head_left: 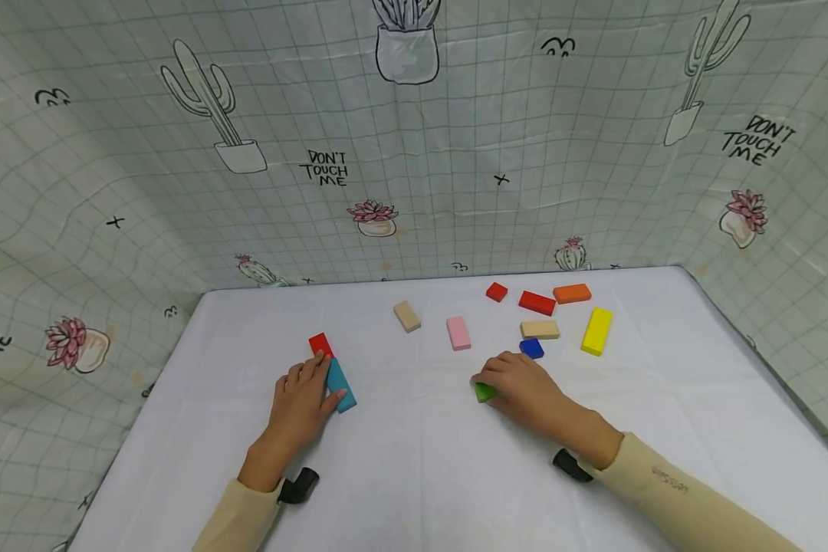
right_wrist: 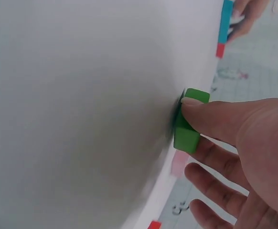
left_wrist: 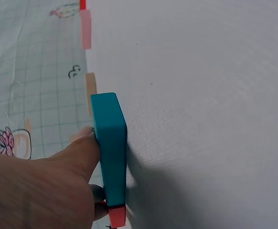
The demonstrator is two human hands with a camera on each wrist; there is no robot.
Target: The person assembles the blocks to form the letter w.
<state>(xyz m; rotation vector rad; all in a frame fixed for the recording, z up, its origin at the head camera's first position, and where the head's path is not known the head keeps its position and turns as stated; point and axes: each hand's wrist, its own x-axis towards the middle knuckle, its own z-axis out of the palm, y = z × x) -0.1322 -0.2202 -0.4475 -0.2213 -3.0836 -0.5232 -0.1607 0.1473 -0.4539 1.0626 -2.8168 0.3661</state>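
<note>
My left hand (head_left: 299, 402) rests on a flat teal block (head_left: 341, 386), thumb near its front end and fingertips near its back end. A small red block (head_left: 320, 344) lies end to end with the teal block at its back, close by those fingertips. In the left wrist view the thumb and fingers touch the teal block (left_wrist: 111, 148) on the side away from the table. My right hand (head_left: 527, 391) pinches a green block (right_wrist: 191, 121) between thumb and index finger, low over the table; the other fingers spread loosely. Part of the green block is hidden by the hand.
Beyond the right hand lie a blue block (head_left: 531, 349), a beige block (head_left: 540, 330), a yellow block (head_left: 596, 331), an orange block (head_left: 572, 294) and red blocks (head_left: 537, 303). A pink block (head_left: 458, 333) and another beige block (head_left: 407, 316) lie mid-table. Patterned cloth (head_left: 428, 153) hangs behind.
</note>
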